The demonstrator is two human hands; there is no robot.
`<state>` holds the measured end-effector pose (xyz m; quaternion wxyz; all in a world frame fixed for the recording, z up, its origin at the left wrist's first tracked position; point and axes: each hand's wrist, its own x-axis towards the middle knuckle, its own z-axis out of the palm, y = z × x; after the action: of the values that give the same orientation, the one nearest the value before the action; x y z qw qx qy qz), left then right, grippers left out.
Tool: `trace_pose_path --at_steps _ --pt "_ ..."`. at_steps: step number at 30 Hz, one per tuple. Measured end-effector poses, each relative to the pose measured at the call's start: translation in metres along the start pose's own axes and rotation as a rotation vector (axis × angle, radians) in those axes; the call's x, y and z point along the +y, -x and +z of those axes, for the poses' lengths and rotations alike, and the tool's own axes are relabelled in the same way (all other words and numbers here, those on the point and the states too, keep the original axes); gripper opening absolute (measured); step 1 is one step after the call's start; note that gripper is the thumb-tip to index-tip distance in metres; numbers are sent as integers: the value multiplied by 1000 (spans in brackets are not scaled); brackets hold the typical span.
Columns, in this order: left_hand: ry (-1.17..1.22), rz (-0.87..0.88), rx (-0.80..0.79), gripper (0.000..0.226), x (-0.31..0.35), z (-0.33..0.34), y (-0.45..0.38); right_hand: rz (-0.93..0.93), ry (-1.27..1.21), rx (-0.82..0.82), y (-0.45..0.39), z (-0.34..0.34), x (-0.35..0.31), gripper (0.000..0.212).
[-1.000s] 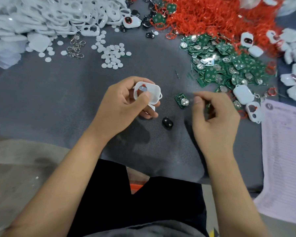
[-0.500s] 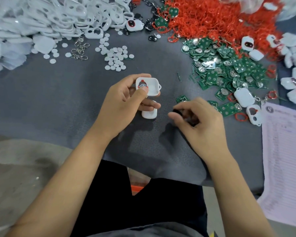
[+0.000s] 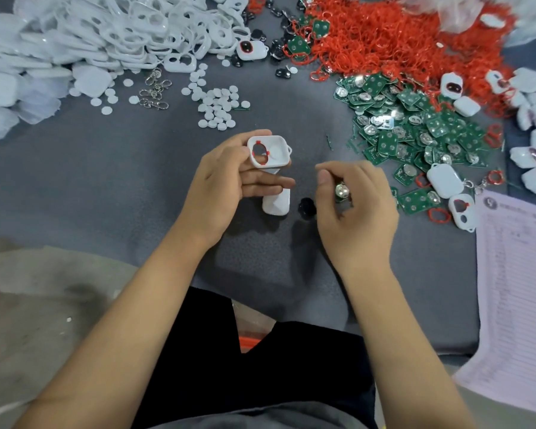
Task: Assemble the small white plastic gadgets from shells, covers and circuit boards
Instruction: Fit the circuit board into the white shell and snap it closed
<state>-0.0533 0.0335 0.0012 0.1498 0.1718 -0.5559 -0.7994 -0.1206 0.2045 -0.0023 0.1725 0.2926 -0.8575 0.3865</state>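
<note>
- The left hand (image 3: 229,178) gripped an open white shell (image 3: 268,151), red seal already fitted.
- The right hand (image 3: 353,196) pinched a circuit board (image 3: 342,191) just beside it, not yet seated.
- A cover (image 3: 276,205) lay on the bench (image 3: 106,181) below; heaps of parts (image 3: 415,125) suggested much work remained.

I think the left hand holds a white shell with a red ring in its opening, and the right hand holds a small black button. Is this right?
Not quite. The head view shows the right hand pinching a green circuit board with a shiny round battery; the black button lies on the table. The left hand does hold the white shell with a red ring.
</note>
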Motion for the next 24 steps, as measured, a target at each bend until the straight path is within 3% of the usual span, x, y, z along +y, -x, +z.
trace_pose_path --at_steps 3,8,13,15,19,24 --pt "-2 2 2 47 0 0 1 9 95 40 9 -10 9 16" --pt "-15 5 3 48 -2 1 1 -118 166 -167 12 -12 18 13" --pt "-29 9 6 45 1 2 3 -164 92 -263 8 -10 21 8" --pt "-49 15 -3 39 2 1 3 -146 6 -250 9 -10 19 9" --pt "-109 27 -17 33 2 1 5 143 -361 -140 9 -14 13 18" --pt "-128 39 -29 33 1 -2 3 308 -682 -43 1 -15 13 19"
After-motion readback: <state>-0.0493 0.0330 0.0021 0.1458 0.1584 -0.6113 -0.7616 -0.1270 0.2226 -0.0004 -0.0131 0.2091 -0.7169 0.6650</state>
